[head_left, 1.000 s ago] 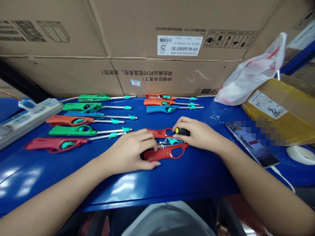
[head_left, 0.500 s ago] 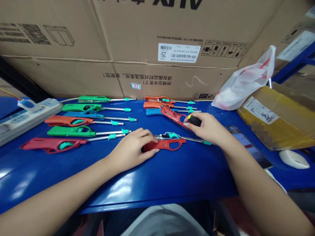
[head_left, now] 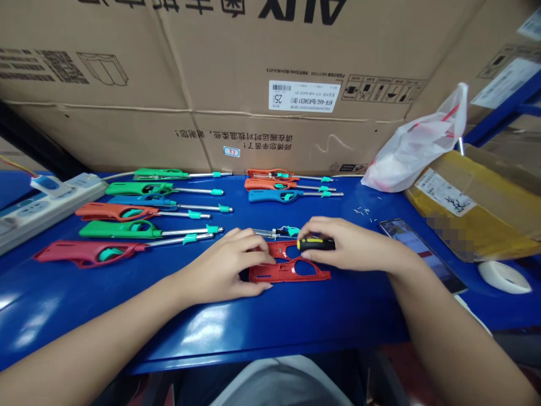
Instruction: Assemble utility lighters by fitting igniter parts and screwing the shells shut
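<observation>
Two red casing halves [head_left: 291,273] of a gas lighter lie side by side on the blue table, insides partly showing. My left hand [head_left: 230,264] is closed over their left ends, thumb and index finger around the nearer half. In my right hand [head_left: 350,242] is a screwdriver [head_left: 316,243] with a black and yellow handle; its tip is hidden. The fingers of that hand are close to the farther half. Just behind the halves rests the lighter's inner assembly, with a metal tube and a teal trigger [head_left: 291,231], partly covered by my hands.
Several long-necked lighters [head_left: 118,229] lie in a column at left, with more [head_left: 274,195] at back centre. Small screws [head_left: 366,213] are scattered beyond my right hand. A phone [head_left: 422,254], white mouse [head_left: 504,276], yellow parcel [head_left: 486,197], plastic bag [head_left: 416,146] and power strip [head_left: 51,203] surround them.
The raised red casing half has come down from my right hand to the table beside the other half. My right hand has moved left and nearer, still with the screwdriver.
</observation>
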`<state>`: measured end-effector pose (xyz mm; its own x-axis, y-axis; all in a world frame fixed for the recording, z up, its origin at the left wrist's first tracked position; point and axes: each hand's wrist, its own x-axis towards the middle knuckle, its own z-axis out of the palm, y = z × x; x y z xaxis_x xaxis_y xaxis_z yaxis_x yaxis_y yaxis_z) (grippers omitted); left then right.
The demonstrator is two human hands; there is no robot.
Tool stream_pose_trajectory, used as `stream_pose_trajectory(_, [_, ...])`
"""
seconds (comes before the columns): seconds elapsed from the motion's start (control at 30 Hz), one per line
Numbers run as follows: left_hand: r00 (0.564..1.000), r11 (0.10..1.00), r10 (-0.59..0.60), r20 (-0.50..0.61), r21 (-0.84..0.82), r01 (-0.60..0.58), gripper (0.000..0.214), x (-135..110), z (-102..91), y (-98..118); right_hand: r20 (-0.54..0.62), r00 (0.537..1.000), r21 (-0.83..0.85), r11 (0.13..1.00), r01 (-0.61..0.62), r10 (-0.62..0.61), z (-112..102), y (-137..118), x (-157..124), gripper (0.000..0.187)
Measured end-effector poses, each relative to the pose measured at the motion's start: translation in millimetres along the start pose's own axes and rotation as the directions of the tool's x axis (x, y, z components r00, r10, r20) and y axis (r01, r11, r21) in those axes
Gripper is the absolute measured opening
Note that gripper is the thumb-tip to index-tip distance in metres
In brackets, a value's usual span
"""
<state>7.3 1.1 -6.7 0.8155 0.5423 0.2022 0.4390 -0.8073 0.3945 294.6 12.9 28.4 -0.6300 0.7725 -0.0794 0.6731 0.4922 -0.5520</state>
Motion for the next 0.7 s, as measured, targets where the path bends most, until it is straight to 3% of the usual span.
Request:
stream_pose_trajectory(0.1, [1.000,1.000,0.012,-0.007,0.002,-0.012,0.019,0,0.6,2,-0.254,0.967,-0.119,0.992,-0.032,0.001,2,13,4,0.021])
stream_pose_trajectory(0.13, [1.000,1.000,0.015,-0.009,0.005,-0.015,0.019,0,0.7,2,-0.282,0.959,-0.162,0.986,-0.050,0.002,2,18,6,0.022])
stream_pose_trajectory(0.3, [0.996,0.999,-0.018,-0.089,-0.033,0.015,0.027,0,1.5,0,-0.265,0.964,-0.319,0.944,-0.082,-0.006,9,32,16,0.024])
stream_pose_trajectory(0.47, [0.953,0.987,-0.151,-0.261,0.018,0.161,0.029,1,2.6,-11,-0.361,0.926,-0.288,0.958,-0.001,-0.108,15,23,20,0.008])
stream_pose_trajectory(0.7, [0.959,0.973,-0.199,-0.200,0.081,0.218,0.034,2,6.8,-24,-0.253,0.967,-0.328,0.942,-0.070,-0.016,19,12,16,0.010])
